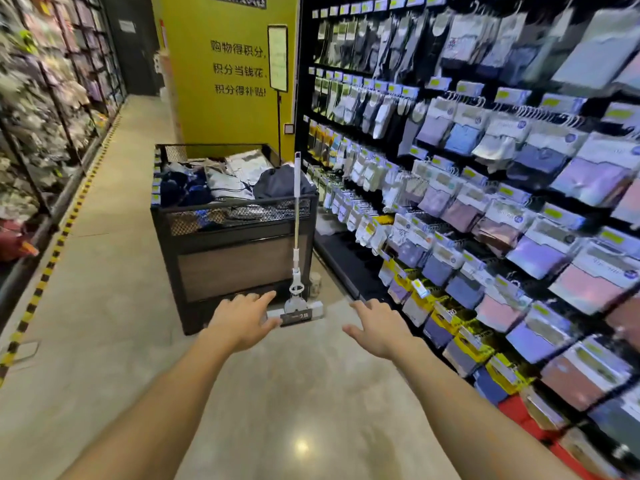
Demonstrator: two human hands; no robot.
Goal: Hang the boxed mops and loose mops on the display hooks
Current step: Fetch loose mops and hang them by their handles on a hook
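at frame centre a mop stands upright against a bin; left hand and right hand spread wide, holding nothing.

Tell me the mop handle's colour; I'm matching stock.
White, with a yellowish middle section: the mop handle, head view.

This is a shop aisle. Packaged socks and underwear are hanging in dense rows on a black display wall along the right, each row carrying yellow price tags. A black mesh bin is standing in the aisle, holding loose folded clothing. A yellow wall behind it is showing printed Chinese text about shopping points. More hanging goods are lining the blurred rack on the left, beside striped floor tape.
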